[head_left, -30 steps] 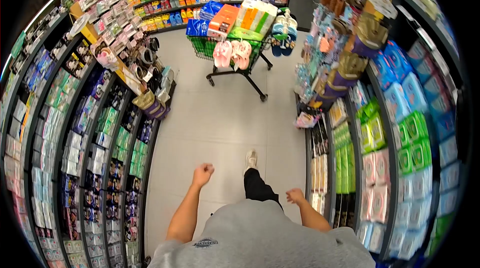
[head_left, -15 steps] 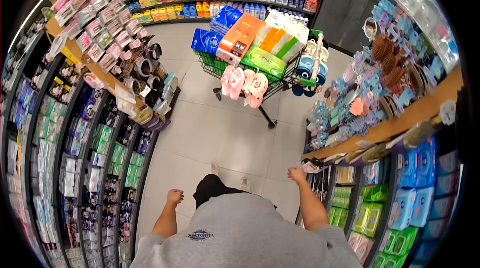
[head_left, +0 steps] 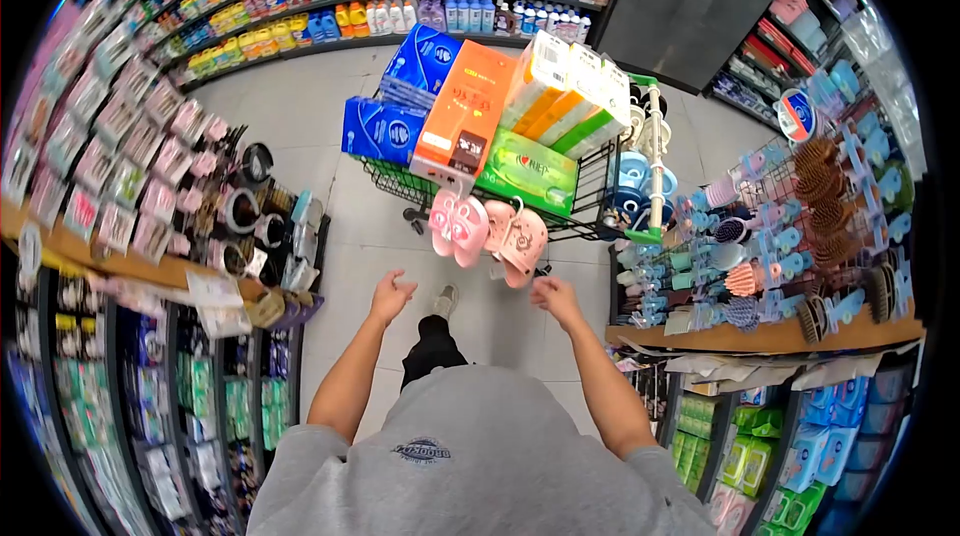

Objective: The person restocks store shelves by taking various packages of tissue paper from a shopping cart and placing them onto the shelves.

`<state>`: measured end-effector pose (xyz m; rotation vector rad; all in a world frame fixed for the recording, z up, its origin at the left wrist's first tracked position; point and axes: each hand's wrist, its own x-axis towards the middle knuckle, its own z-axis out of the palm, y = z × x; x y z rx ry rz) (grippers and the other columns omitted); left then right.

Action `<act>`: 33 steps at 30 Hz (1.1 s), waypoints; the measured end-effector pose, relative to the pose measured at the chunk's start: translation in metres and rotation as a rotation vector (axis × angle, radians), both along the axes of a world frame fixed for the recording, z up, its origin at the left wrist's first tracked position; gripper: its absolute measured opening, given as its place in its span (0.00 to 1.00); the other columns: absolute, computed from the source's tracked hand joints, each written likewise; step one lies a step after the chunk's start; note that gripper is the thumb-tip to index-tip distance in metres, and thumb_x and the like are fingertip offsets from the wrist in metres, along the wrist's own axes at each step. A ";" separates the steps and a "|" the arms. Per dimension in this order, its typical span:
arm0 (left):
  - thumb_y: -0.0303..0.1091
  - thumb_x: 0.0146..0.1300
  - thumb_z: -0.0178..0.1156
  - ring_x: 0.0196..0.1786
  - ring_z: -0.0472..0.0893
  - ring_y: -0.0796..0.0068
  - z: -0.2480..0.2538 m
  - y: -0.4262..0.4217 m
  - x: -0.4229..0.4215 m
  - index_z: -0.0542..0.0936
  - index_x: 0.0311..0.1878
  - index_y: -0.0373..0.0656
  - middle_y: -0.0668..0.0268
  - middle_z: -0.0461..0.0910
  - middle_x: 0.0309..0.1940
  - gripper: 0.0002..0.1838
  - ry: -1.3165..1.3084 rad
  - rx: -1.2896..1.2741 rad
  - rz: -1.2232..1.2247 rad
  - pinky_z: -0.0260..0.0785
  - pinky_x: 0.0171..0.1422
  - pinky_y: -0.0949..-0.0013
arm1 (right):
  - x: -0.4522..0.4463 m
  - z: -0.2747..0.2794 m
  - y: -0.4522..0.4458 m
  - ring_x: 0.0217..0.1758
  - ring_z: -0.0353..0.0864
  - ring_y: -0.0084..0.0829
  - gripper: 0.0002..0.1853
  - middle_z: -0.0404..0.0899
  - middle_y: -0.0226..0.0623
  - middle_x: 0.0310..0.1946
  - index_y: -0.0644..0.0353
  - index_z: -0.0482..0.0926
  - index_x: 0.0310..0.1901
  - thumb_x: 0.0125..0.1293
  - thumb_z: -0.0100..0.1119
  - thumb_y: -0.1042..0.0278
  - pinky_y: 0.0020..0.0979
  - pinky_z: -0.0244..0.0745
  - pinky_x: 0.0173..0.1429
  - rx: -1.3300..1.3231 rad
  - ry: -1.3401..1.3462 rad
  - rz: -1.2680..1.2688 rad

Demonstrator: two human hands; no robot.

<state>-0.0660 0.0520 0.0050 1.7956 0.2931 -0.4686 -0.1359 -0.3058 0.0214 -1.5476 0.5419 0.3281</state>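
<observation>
Closer now to the cart (head_left: pixel 398 183) at upper centre of the frame, the left hand (head_left: pixel 393 297) and right hand (head_left: pixel 555 300) are empty, fingers loosely curled, and the piled cart looks stiff, heavy but rollable, best gripped by its pale handle (head_left: pixel 656 164).

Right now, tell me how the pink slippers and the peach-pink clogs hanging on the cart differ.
The pink slippers are a cooler pink; the peach-pink clogs lean toward peach. In this view, the pink slippers hang below the orange box, the peach-pink clogs below the green pack. The pink slippers are nearer the left hand, the peach-pink clogs nearer the right hand. Both pairs hang on the shopping cart's near side.
</observation>
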 end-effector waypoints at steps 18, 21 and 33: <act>0.50 0.56 0.64 0.55 0.76 0.54 0.009 -0.079 0.274 0.72 0.56 0.29 0.45 0.76 0.51 0.34 -0.272 0.073 -0.054 0.65 0.60 0.63 | 0.273 0.015 0.099 0.52 0.74 0.29 0.24 0.77 0.36 0.50 0.64 0.70 0.57 0.61 0.61 0.65 0.29 0.64 0.59 0.254 -0.119 -0.280; 0.38 0.58 0.65 0.45 0.78 0.73 -0.005 -0.080 0.275 0.71 0.56 0.29 0.55 0.79 0.45 0.28 -0.358 0.038 -0.020 0.69 0.50 0.73 | 0.271 0.058 0.105 0.50 0.74 0.29 0.22 0.79 0.33 0.47 0.61 0.71 0.56 0.61 0.61 0.65 0.29 0.63 0.59 0.323 -0.011 -0.352; 0.46 0.44 0.73 0.47 0.74 0.68 0.099 -0.089 0.280 0.67 0.52 0.33 0.53 0.74 0.46 0.38 -0.049 -0.167 -0.069 0.67 0.50 0.69 | 0.269 0.049 0.097 0.37 0.79 0.30 0.17 0.79 0.40 0.36 0.62 0.69 0.43 0.59 0.65 0.64 0.33 0.76 0.40 0.432 -0.239 -0.663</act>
